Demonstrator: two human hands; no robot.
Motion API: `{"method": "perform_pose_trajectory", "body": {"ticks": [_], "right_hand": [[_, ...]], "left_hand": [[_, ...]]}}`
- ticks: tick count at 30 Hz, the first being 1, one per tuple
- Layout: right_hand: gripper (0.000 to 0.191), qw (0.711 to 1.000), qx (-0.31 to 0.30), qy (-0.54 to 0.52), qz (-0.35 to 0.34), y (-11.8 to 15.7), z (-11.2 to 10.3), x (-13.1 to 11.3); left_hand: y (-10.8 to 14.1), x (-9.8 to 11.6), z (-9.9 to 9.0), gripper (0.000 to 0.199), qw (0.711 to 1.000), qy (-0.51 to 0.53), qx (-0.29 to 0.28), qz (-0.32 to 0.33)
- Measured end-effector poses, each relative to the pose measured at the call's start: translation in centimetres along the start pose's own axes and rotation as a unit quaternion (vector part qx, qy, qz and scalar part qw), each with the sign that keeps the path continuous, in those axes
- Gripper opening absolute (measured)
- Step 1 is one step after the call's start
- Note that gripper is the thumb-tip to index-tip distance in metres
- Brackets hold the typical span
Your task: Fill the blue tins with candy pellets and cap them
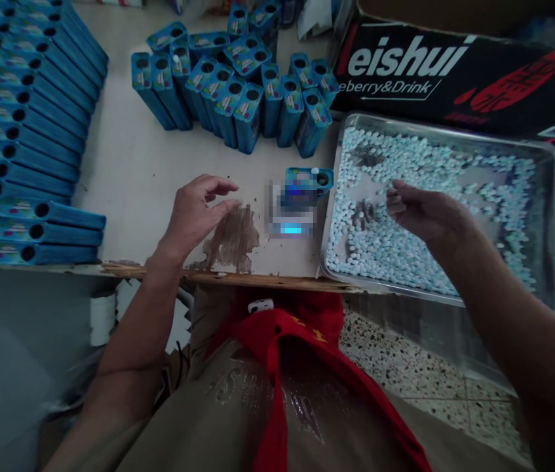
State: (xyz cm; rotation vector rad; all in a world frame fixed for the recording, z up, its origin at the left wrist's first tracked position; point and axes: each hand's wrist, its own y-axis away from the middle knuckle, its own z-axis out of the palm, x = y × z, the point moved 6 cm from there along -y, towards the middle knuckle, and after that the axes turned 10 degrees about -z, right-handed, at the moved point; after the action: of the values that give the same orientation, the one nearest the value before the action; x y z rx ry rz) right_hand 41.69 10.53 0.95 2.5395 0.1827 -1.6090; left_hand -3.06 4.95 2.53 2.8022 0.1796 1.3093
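Note:
My right hand (417, 208) is over a metal tray (447, 298) spread with small pale blue and white tablets (385, 252). Its fingers are pinched together, and what they hold, if anything, is too small to make out. Empty and with thumb apart from curved fingers, my left hand (198, 213) hovers above the table near a worn brown patch (232, 239). Between the hands a blue container (324, 180) rests on a small device (280, 223) that is pixelated, with a glowing cyan strip. One white tablet shows on the container's top.
Several blue containers (248, 121) with round holes in their tops stand in a loose group at the back. Stacked rows of similar containers (51, 124) fill the left side. A black printed carton (405, 72) borders the tray. The wooden table edge (257, 280) runs before my lap.

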Motion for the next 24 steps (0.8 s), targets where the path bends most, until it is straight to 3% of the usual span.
{"method": "perform_pose_trajectory", "body": {"ticks": [3,5,9,13,18,21,24], "right_hand": [[0.033,0.984,0.006,-0.149,0.097,1.4,1.8,0.5],[0.034,0.976,0.011,-0.184,0.115,1.2,2.8,-0.3],[0.034,0.967,0.020,-0.217,0.128,0.8,3.7,-1.5],[0.031,0.965,0.005,-0.221,0.138,2.5,3.8,-1.3],[0.027,0.960,0.032,-0.232,0.152,4.2,2.5,0.3],[0.017,0.941,0.056,-0.274,0.189,4.1,1.8,0.7],[0.022,0.891,0.127,-0.351,0.260,4.0,1.7,0.4]], "left_hand": [[-0.3,3.5,0.7,0.017,0.999,-0.006,0.040,0.028],[-0.9,6.4,1.5,0.013,0.997,-0.020,0.049,0.065],[-3.2,10.7,4.2,0.006,0.991,-0.040,0.004,0.124],[-5.8,11.7,6.3,0.007,0.990,-0.036,-0.038,0.128],[-6.7,12.2,7.9,0.003,0.980,-0.024,-0.084,0.179],[-6.8,12.6,9.1,0.029,0.965,-0.004,-0.107,0.239],[-6.4,13.0,9.1,0.048,0.931,0.087,-0.099,0.340]]}}
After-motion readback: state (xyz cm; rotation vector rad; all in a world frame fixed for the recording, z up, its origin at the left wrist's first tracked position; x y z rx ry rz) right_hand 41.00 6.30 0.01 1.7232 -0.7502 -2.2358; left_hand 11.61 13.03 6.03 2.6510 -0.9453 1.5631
